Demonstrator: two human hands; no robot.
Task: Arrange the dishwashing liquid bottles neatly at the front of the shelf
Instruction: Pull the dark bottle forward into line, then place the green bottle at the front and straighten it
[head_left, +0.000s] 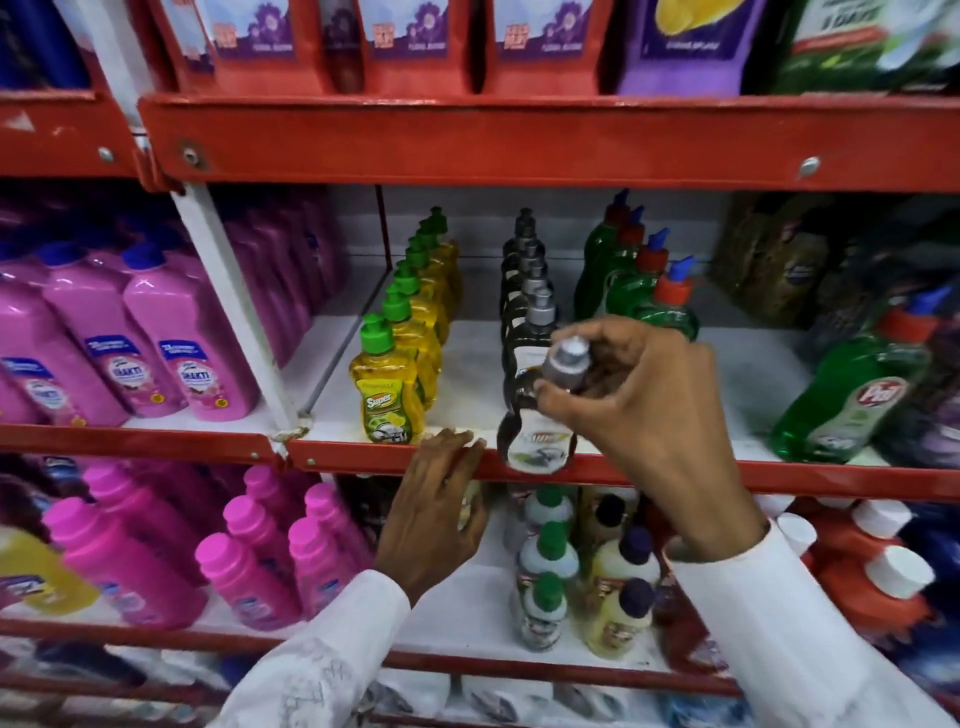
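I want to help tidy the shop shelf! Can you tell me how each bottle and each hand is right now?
dark bottle: tilted, gripped at the neck, at the shelf's front edge.
right hand: closed on the dark bottle.
left hand: empty, fingers resting on the red shelf lip.
yellow bottles: upright, one straight row.
green bottle: leaning, out of line.

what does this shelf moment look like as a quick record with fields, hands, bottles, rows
right hand: right hand grips the dark bottle by its grey cap, at the shelf's front edge
left hand: left hand rests on the red shelf lip, holding nothing
yellow row: yellow bottles with green caps, in single file front to back
dark row: dark bottles with grey caps in file behind the held one
green row: green bottles with red caps, set back from the front
front green bottle: large green bottle leaning, far right
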